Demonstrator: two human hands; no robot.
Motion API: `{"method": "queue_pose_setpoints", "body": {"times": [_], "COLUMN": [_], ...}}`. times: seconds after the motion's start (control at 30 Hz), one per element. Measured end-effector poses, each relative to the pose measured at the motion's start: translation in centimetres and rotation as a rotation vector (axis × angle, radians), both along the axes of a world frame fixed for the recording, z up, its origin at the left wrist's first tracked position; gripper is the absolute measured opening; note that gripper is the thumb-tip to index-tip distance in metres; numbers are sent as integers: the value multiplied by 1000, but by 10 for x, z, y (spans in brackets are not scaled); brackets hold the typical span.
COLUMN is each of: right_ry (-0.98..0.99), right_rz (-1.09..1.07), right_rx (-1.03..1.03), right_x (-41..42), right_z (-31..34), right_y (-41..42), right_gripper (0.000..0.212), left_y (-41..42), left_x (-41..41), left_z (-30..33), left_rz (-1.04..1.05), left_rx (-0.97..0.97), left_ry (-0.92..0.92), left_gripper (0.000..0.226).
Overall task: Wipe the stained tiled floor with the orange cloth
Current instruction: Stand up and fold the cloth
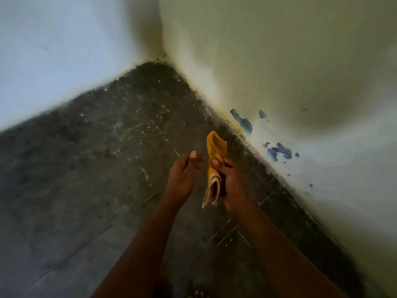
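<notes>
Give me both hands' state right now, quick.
Left hand: open, fingers relaxed, holding nothing, just beside the cloth.
Right hand: grips the folded orange cloth, held above the tiled floor.

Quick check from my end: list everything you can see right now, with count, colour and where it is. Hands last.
orange cloth: one, orange-yellow with pale edges, folded, held above the floor near the right wall
tiled floor: one, dark grey, stained with pale specks and streaks, filling the corner between the walls
left wall: one, pale bluish white, meeting the floor along a dirty edge
right wall: one, cream
chipped paint patches: several, blue, low on the right wall near the floor
left hand: one, beside the cloth, holding nothing, blurred
right hand: one, gripping the cloth around its middle
</notes>
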State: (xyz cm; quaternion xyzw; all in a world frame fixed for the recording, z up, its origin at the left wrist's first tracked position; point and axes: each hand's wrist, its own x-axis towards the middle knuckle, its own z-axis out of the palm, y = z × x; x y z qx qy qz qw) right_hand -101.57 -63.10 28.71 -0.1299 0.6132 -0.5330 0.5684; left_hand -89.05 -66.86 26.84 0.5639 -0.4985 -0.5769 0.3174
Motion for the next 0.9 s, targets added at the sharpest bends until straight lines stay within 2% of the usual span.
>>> {"method": "queue_pose_setpoints", "body": {"times": [0.07,0.17,0.23,0.3,0.4,0.47,0.57,0.63,0.73,0.83,0.9], "right_ry": [-108,-278,-423,-479,-433,-368,-335,-271,-185,-91,-22], "right_rz": [42,56,14,8,109,133,183,206,251,281,332], "right_rx": [-81,-176,-142,-105,-105,-140,-113,-57,-48,-59,-54], "right_x": [15,41,55,66,83,92,102,108,122,134,145], "right_z": [79,197,277,346,457,510,577,602,637,668,682], "right_y": [-2,1,7,16,37,47,62,68,69,67,66], "right_gripper": [26,51,54,50,47,50,65,66,54,43,42], "left_y": [-2,10,23,39,61,69,81,91,105,113,115], "left_x": [10,31,44,51,70,82,104,115,131,147,164], "left_z": [80,181,272,360,491,549,614,642,674,695,705], "left_rz": [-24,-1,73,111,76,117,187,218,270,320,356], "left_rx": [55,117,158,186,174,152,146,142,58,-7,-21], "left_ry": [3,22,37,95,76,86,129,171,195,239,207], "left_gripper": [42,70,55,40,40,40,36,32,29,54,46]}}
